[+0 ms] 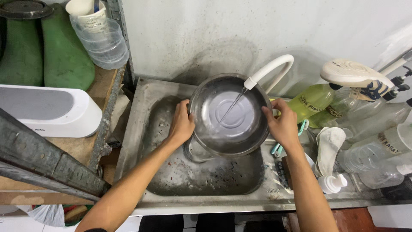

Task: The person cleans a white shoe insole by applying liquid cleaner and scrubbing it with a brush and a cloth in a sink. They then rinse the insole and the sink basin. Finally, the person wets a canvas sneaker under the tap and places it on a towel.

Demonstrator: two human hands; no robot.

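A round steel bowl (229, 114) is held tilted over the steel sink (141, 129). My left hand (181, 124) grips its left rim and my right hand (281, 124) grips its right rim. Above it curves a white tap (270, 68), and a thin stream of water (234, 103) runs from it into the bowl's middle. Under the bowl, part of another metal vessel (195, 152) shows in the sink basin.
Clear plastic bottles (377, 141), a yellow-green bottle (311, 103) and a white pump bottle (330, 148) crowd the right counter. On the left, a wooden shelf (92, 141) holds a white box (47, 109), green pieces (64, 51) and stacked plastic cups (101, 36).
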